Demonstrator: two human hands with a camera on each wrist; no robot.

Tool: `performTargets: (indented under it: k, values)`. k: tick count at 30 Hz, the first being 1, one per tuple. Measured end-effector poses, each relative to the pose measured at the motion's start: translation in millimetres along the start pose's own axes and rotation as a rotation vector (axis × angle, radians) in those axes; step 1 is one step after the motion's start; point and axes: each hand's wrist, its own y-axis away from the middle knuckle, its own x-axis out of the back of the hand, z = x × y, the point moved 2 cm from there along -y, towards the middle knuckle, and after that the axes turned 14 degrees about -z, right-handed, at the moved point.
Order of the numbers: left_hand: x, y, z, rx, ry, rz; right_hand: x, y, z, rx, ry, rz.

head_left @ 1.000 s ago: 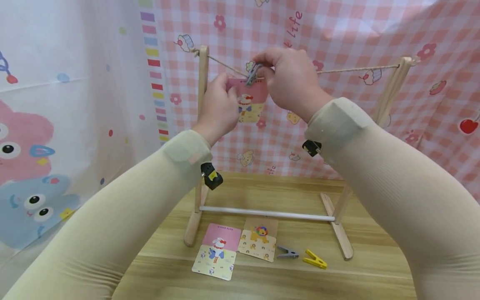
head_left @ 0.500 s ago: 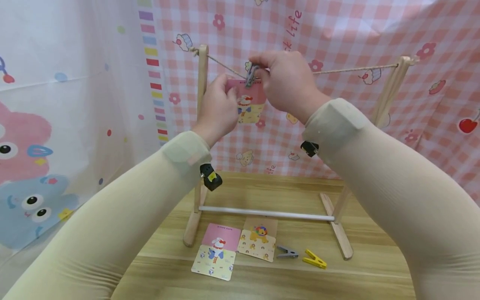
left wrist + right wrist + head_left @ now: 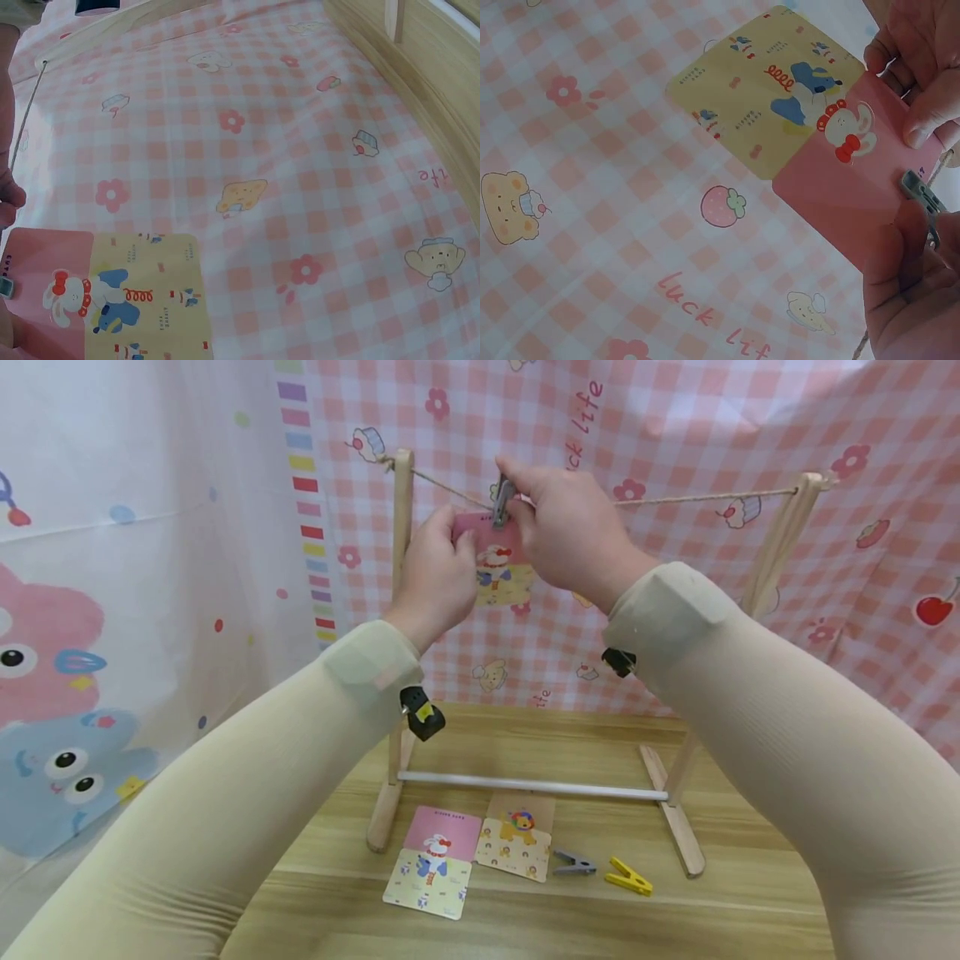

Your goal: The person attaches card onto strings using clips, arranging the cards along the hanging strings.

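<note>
A table (image 3: 570, 918) carries a wooden frame (image 3: 403, 489) strung with rope (image 3: 705, 497). The left hand (image 3: 437, 568) pinches the side of a pink-and-yellow rabbit card (image 3: 506, 560) at the rope; the right hand (image 3: 573, 527) pinches a grey clothespin (image 3: 501, 503) at the card's top edge.

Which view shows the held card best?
Right wrist. The card shows most fully there, pink and yellow parts in frame, though the left hand and right hand hide bits of its pink end. Left wrist cuts it off at the frame's bottom. Head shows it small, partly covered by both hands.
</note>
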Motion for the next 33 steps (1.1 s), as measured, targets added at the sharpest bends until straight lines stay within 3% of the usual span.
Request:
performTargets:
  k: [15,22,28,31,33]
  values:
    - [0.3,2.1,-3.3,-0.073,0.092,0.014,-5.0,7.4,0.2,0.011,-0.075,0.019]
    - [0.6,6.0,-9.0,-0.071,0.121,0.028,-8.3,18.0,6.6,0.05,-0.102,0.061]
    - [-0.1,20.6,-14.4,-0.081,0.114,-0.024,-13.1,41.1,10.3,0.196,-0.056,0.188]
    - [0.2,32.6,-17.9,-0.107,0.034,-0.041,-16.6,56.9,12.9,0.281,-0.032,0.248]
    - [1.2,41.1,-20.9,-0.162,-0.049,-0.034,-19.7,68.0,15.5,0.318,-0.016,0.267]
